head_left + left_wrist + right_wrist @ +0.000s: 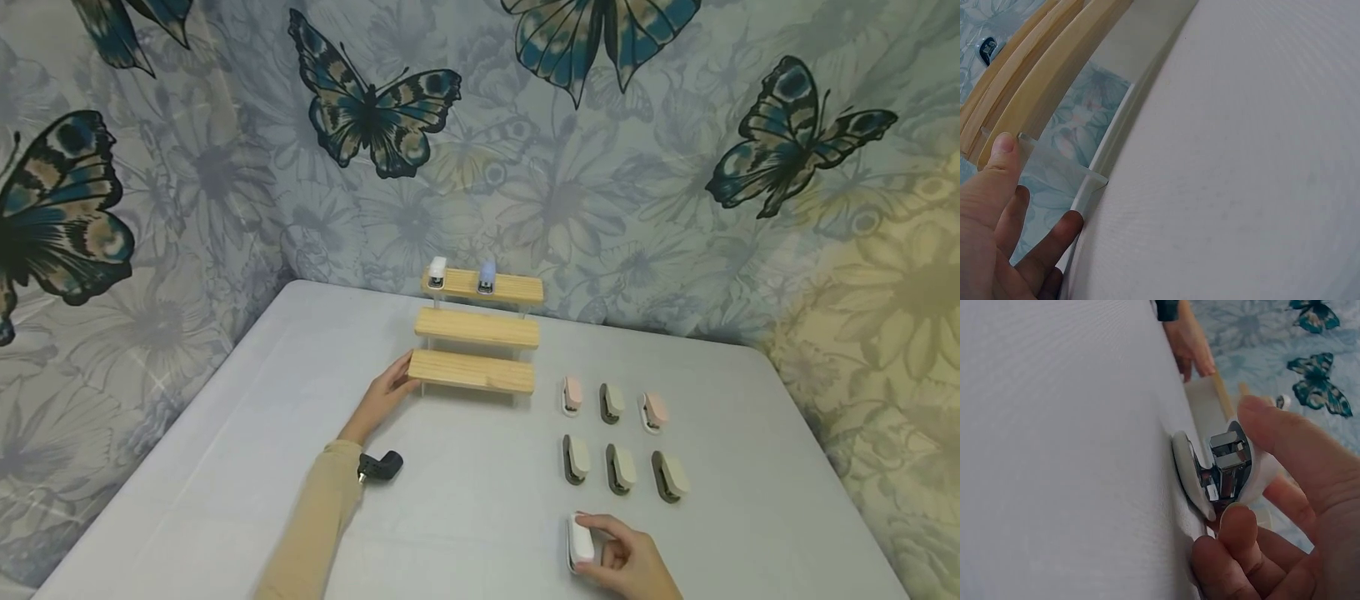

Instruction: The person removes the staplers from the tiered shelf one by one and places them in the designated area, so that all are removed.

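My right hand [630, 560] holds a small white stapler [581, 542] at the table's near side, thumb and fingers at its two ends. The right wrist view shows the metal mouth of this stapler [1229, 464] and its pale base against the white cloth. My left hand [386, 394] touches the left end of the lowest board of a three-tier wooden display stand [471, 372]. In the left wrist view, the thumb of the left hand [991, 206] rests on the board end beside a clear support; its other fingers are spread loosely below.
On the top tier stand a white stapler [437, 272] and a blue stapler [487, 277]. Right of the stand, several staplers lie in two rows, among them a pink one [572, 393] and a cream one [577, 459]. Butterfly-patterned cloth [562, 200] hangs behind the white table [465, 500].
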